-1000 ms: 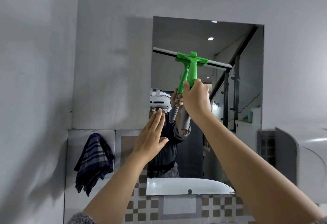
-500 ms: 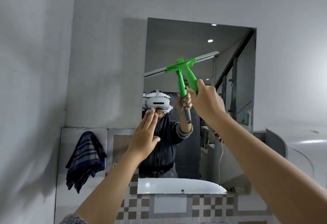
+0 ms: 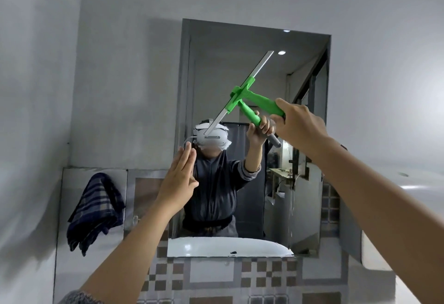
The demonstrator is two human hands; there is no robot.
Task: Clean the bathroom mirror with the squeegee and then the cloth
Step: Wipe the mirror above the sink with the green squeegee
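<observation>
A rectangular mirror [image 3: 300, 68] hangs on the grey wall ahead. My right hand [image 3: 299, 128] is shut on the green handle of a squeegee [image 3: 260, 102], whose long blade lies steeply tilted against the glass, its upper end toward the top right. My left hand [image 3: 179, 181] is raised flat with fingers together and thumb apart, against the mirror's left edge, holding nothing. A dark blue checked cloth [image 3: 96, 210] hangs on the tiled panel left of the mirror. The mirror reflects my arms and the squeegee.
A white basin [image 3: 216, 246] shows in the mirror's lower part. Checked brown and grey tiles [image 3: 264, 277] cover the wall below. A white rounded fixture [image 3: 408, 198] juts in at the right. A grey wall closes the left side.
The squeegee blade has turned from nearly level to steeply tilted, its right end swinging up. My right hand shifted right. My left hand stayed by the mirror's left edge.
</observation>
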